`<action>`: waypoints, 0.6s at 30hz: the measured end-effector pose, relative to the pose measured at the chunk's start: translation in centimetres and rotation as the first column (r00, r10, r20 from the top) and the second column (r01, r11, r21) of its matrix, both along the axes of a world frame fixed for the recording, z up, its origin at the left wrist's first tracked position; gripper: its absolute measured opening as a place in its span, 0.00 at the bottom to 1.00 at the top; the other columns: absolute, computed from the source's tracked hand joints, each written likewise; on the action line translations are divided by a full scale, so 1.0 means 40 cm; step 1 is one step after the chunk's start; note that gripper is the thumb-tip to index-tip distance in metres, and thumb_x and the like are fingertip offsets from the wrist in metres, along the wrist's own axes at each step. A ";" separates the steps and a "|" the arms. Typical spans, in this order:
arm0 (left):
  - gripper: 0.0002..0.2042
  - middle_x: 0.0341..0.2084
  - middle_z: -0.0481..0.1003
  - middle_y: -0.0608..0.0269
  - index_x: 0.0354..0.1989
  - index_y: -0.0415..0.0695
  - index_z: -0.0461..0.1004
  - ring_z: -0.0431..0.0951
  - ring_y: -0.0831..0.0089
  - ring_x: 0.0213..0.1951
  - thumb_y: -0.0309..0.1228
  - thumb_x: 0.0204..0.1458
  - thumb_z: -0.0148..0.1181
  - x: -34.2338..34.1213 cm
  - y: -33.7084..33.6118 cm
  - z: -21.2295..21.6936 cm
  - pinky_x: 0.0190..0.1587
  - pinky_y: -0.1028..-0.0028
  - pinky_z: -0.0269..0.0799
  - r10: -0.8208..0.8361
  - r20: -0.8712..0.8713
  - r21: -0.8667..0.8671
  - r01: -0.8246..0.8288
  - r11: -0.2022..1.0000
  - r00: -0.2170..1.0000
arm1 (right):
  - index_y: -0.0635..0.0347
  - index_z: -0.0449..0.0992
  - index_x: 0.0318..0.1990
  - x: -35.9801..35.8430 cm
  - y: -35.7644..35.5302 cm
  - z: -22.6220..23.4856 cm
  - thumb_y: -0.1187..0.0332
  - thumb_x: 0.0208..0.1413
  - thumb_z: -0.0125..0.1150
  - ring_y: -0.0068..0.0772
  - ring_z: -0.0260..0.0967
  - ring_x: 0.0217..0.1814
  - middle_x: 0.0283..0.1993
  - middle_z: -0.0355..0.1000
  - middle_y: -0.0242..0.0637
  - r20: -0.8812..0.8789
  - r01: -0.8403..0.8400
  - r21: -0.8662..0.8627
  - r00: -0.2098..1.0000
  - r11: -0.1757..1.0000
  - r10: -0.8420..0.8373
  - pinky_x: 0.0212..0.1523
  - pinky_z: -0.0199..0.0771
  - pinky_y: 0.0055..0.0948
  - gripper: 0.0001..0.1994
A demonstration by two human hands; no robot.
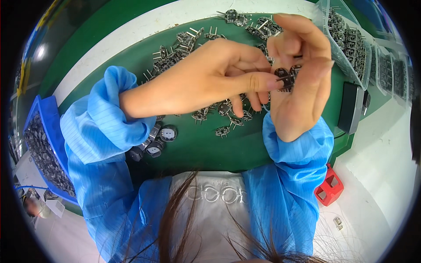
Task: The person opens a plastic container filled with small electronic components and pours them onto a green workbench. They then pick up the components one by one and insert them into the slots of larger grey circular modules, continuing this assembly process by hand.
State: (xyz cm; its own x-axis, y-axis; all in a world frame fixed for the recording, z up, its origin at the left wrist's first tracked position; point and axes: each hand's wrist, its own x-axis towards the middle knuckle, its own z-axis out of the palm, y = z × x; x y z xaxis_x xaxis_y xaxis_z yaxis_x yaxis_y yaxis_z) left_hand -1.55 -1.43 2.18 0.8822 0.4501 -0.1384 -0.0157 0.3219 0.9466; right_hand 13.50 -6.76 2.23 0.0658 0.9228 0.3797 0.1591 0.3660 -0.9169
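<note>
My left hand [210,79] reaches across to the right, its thumb and index finger pinching the edge of a small round black circuit board [285,78] with metal pins. My right hand [302,74] is raised with the palm turned inward and the fingers curled. Between its thumb and fingers sits a second dark round piece [295,70], touching or close to the first; the thumb partly hides it. Beneath both hands, many similar round boards with pins [173,59] lie scattered on the green table mat [197,153].
Black plug-like housings with pale faces [168,133] lie by my left sleeve. A blue bin [48,105] of dark small parts stands at the left. Clear plastic trays [366,65] of boards line the right, near a black box [349,107] and a red plastic holder [330,188].
</note>
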 end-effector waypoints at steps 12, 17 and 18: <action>0.05 0.21 0.72 0.65 0.36 0.37 0.76 0.70 0.85 0.24 0.23 0.53 0.55 -0.028 0.037 0.028 0.20 0.83 0.65 0.235 -0.259 0.509 -0.074 0.858 0.937 | 0.58 0.59 0.11 0.027 -0.011 -0.007 0.42 0.62 0.31 0.23 0.46 0.14 0.11 0.50 0.27 -0.136 -0.145 -0.427 0.986 0.892 0.096 0.19 0.46 0.24 0.33; 0.07 0.20 0.72 0.65 0.32 0.39 0.78 0.70 0.78 0.21 0.28 0.46 0.63 -0.047 0.079 0.002 0.21 0.78 0.64 0.122 -0.195 0.845 0.103 0.524 0.973 | 0.63 0.68 0.19 0.074 0.008 0.027 0.38 0.57 0.37 0.31 0.58 0.18 0.16 0.59 0.36 0.364 -0.106 -0.324 0.903 0.940 0.227 0.22 0.56 0.28 0.34; 0.07 0.20 0.72 0.66 0.31 0.40 0.78 0.70 0.77 0.21 0.29 0.45 0.64 -0.046 0.085 0.005 0.21 0.77 0.64 0.111 -0.175 0.862 0.098 0.498 0.978 | 0.63 0.70 0.22 0.088 0.008 0.030 0.38 0.56 0.41 0.34 0.60 0.19 0.17 0.60 0.37 0.510 -0.076 -0.306 0.828 0.949 0.231 0.22 0.58 0.29 0.32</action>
State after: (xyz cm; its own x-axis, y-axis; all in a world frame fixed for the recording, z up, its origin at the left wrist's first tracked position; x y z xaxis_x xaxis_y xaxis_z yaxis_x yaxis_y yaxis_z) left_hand -3.38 1.96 2.36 0.8817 0.4410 0.1676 0.1892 -0.6559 0.7308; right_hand 17.00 -6.45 3.43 -0.2264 0.9724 0.0565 0.6128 0.1873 -0.7677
